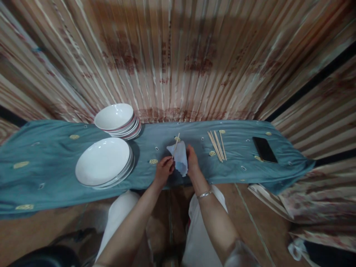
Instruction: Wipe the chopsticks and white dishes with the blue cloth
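Note:
In front of me, near the table's front edge, my left hand (164,170) pinches the lower end of a light wooden chopstick (177,139), which slants up and away. A pale blue cloth (181,158) hangs beside the chopstick, between my two hands. My right hand (192,160) is closed on the right side of this cloth, its fingers partly hidden behind it. To the right of my hands several more chopsticks (218,146) lie loosely side by side on the tablecloth.
A stack of white plates (102,162) stands to the left, with a stack of white bowls (115,118) behind it. A black phone (264,149) lies at the right. A teal patterned cloth (55,163) covers the table, and a pleated curtain (172,63) hangs behind it.

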`<state>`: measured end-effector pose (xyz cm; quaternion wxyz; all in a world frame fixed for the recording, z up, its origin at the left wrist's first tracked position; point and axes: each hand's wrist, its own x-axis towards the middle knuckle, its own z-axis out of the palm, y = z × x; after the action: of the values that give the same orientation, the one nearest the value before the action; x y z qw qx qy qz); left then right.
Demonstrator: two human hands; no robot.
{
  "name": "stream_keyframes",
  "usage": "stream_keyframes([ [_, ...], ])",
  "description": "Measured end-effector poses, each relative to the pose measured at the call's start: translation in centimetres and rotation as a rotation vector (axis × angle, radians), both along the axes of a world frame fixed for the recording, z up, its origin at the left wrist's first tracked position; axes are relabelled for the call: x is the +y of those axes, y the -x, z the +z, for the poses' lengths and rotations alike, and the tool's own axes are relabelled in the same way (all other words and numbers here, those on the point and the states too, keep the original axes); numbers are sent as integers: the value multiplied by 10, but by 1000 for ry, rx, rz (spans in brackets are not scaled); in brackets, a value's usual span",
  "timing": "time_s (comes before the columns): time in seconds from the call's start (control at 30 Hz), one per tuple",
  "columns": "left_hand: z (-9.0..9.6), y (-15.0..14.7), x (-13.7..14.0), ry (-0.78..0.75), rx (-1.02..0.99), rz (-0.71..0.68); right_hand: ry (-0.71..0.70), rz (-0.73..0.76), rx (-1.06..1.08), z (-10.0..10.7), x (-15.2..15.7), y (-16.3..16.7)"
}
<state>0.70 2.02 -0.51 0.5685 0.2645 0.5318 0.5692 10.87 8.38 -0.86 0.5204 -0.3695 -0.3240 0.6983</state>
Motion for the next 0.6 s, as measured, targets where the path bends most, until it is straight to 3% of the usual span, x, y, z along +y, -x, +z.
stream_keyframes([
  [0.1, 1, 6, 4, -18, 33, 15, 86, 41, 58, 5, -3, 0],
  [0.37, -2, 24, 9, -110, 383, -54, -9, 50, -95, 2, -17, 16],
  [0.6, 4, 31, 2, -114, 351, -106, 33, -3, -75, -3, -9, 15],
])
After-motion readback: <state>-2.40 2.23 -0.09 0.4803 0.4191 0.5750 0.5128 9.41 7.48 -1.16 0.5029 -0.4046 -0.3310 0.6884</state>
